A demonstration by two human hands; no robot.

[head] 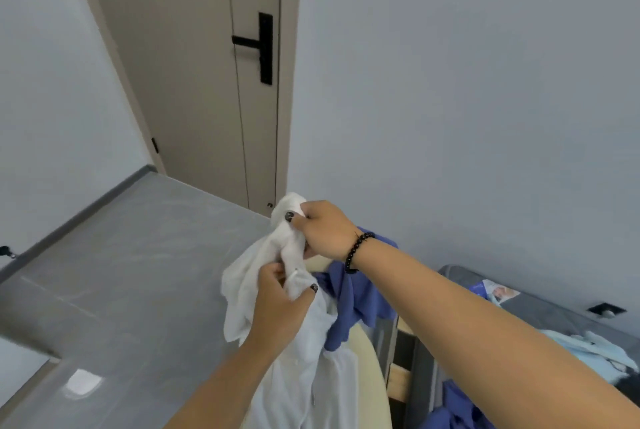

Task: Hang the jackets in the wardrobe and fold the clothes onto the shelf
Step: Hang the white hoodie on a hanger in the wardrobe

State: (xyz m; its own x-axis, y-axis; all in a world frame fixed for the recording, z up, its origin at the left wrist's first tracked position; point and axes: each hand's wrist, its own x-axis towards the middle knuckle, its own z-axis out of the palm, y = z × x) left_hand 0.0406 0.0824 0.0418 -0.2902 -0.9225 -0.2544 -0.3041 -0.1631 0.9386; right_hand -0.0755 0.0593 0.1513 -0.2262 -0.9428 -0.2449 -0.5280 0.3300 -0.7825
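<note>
Both my hands grip a white garment [298, 317]: right hand [323, 231] (beaded bracelet [358, 252] on the wrist) pinches its top, left hand [280, 304] bunches it just below. Blue clothes [353, 293] just behind, right. Closed door [207, 75] far, grey floor [121, 272] left.

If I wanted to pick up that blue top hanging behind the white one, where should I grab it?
Probably its top edge, coming from above on the right. The blue top is draped over a pale rounded edge and hangs limp, so its high bunched part by the right hand is easiest to pinch and lift. Both hands, left hand too, are busy gripping the white garment, which covers the blue top's left side.
</note>
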